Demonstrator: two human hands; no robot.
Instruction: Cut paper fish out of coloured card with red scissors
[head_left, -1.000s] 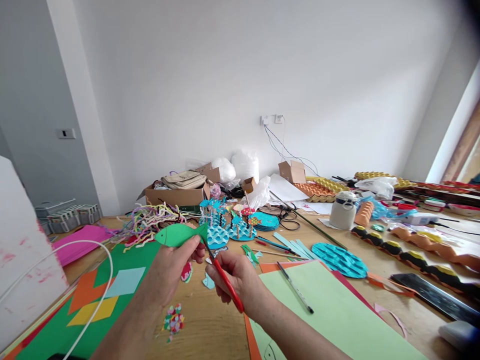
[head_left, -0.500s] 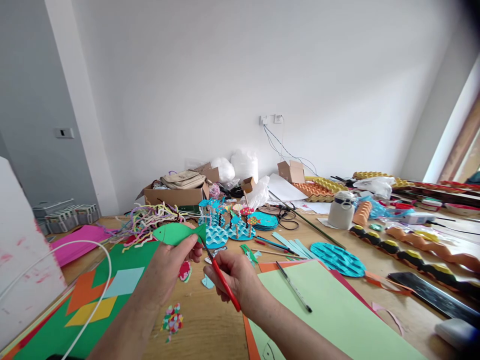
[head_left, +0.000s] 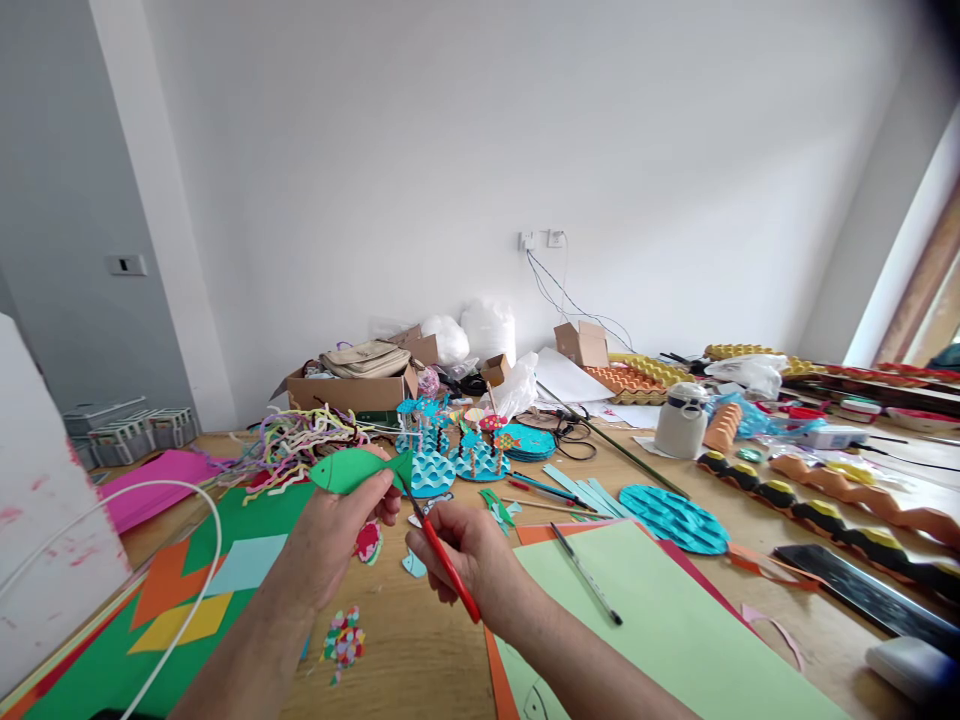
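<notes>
Pinched between the thumb and fingers of my left hand [head_left: 352,525] is a green paper fish [head_left: 349,468], its head pointing left and its tail to the right. My right hand [head_left: 469,555] is closed around the red handles of a pair of scissors [head_left: 450,570]. The scissor blades reach up to the tail edge of the fish; whether they bite into the paper is too small to tell. Below the hands lie a red paper cutout [head_left: 368,542], a light blue paper fish [head_left: 414,565] and a small heap of colourful paper dots [head_left: 345,638].
Coloured sheets [head_left: 255,565] lie at left, and a pale green sheet [head_left: 645,620] with a pen [head_left: 586,572] at right. Blue fish decorations [head_left: 431,470] stand behind the hands. Further back are pipe cleaners [head_left: 307,440], a cardboard box [head_left: 349,390] and a jar [head_left: 681,422]. A white cable [head_left: 217,520] loops at left.
The green fish and my left hand have shifted very slightly, with the fish's head a little lower and further right. Both hands keep their hold.
</notes>
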